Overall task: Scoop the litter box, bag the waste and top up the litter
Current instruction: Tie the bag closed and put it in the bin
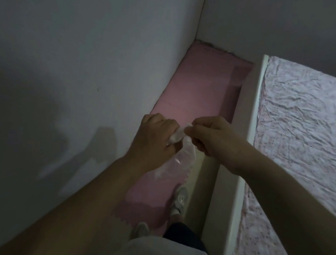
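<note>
The left hand and the right hand each pinch a thin clear plastic bag, held above the pink floor mat. No litter box shows, so scooping probably isn't started.

Pink floor mat, clear bag

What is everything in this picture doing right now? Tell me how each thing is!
Plastic bag: clear, crumpled at the top, hanging loose, held in the air.
Left hand: grips the bunched top of the bag.
Right hand: pinches the bag's top edge.
Floor mat: pink, lying flat along the wall.
Bed sheet: wrinkled, spread on the bed.
Shoes: on the feet, standing on the mat.
</note>
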The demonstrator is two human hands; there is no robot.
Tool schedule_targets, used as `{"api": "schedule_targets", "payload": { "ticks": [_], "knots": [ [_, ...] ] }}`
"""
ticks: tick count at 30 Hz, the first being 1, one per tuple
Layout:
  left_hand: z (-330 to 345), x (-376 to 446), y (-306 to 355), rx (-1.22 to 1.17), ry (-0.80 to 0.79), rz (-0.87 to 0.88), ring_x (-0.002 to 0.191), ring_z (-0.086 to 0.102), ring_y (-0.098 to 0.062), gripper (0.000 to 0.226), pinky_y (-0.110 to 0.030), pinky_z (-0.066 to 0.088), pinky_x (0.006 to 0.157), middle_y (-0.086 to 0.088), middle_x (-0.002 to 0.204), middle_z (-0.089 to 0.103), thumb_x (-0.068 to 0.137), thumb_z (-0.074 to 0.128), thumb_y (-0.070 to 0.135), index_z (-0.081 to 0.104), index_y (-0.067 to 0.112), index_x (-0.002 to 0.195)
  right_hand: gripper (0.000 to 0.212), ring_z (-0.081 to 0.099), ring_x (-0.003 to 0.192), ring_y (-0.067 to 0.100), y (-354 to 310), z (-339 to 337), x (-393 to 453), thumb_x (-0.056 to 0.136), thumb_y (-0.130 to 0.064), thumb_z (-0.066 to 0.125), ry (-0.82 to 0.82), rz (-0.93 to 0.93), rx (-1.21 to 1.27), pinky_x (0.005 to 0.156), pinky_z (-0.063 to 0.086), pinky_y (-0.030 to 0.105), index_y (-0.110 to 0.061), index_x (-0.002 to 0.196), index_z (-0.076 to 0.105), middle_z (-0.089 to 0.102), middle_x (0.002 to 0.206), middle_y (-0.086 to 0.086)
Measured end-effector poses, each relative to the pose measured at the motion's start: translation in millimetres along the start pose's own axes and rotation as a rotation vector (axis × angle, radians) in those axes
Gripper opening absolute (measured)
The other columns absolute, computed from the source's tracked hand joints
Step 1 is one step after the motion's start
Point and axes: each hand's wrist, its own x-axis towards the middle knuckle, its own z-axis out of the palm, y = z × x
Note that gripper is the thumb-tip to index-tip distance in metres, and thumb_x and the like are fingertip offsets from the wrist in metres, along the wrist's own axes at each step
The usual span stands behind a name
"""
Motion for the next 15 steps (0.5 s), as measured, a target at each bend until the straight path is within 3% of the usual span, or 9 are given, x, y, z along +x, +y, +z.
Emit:
{"api": "schedule_targets", "payload": {
  "ticks": [3,5,9,15],
  "knots": [
    [14,32,-1,-0.056,-0.064,-0.120,0.080,0.053,-0.016,0.033,-0.033,0.038,0.081,0.013,0.082,0.052,0.075,0.065,0.051,0.050,0.026,0.090,0.041,0.038,0.049,0.010,10,-26,29,0.098,-0.026,0.056,-0.046,-0.112,-0.297,0.053,0.036,0.028,-0.007,0.062,0.051,0.045,0.057,0.001],
    [26,58,0,-0.024,-0.082,-0.126,0.082,0.054,-0.014,0.036,-0.033,0.038,0.084,0.017,0.085,0.054,0.076,0.063,0.052,0.055,0.026,0.098,0.041,0.039,0.044,0.005,14,-45,49,0.100,-0.026,0.053,-0.068,-0.140,-0.345,0.047,0.033,0.017,-0.017,0.060,0.051,0.045,0.053,-0.007],
    [58,108,-12,0.071,-0.125,-0.072,0.075,0.053,-0.022,0.018,-0.043,0.040,0.078,0.008,0.074,0.054,0.086,0.048,0.037,0.053,0.020,0.080,0.044,0.035,0.045,0.009,26,-82,92,0.100,-0.024,0.052,-0.035,-0.188,-0.373,0.045,0.032,0.019,-0.011,0.059,0.049,0.041,0.052,-0.003],
    [100,156,-47,0.017,-0.226,-0.117,0.082,0.051,-0.025,0.005,-0.044,0.039,0.083,0.004,0.077,0.049,0.088,0.044,0.030,0.039,0.029,0.086,0.040,0.030,0.045,0.009,45,-115,149,0.096,-0.010,0.055,0.026,-0.093,-0.137,0.045,0.026,0.021,0.014,0.064,0.049,0.037,0.055,0.005]
  ]
}}
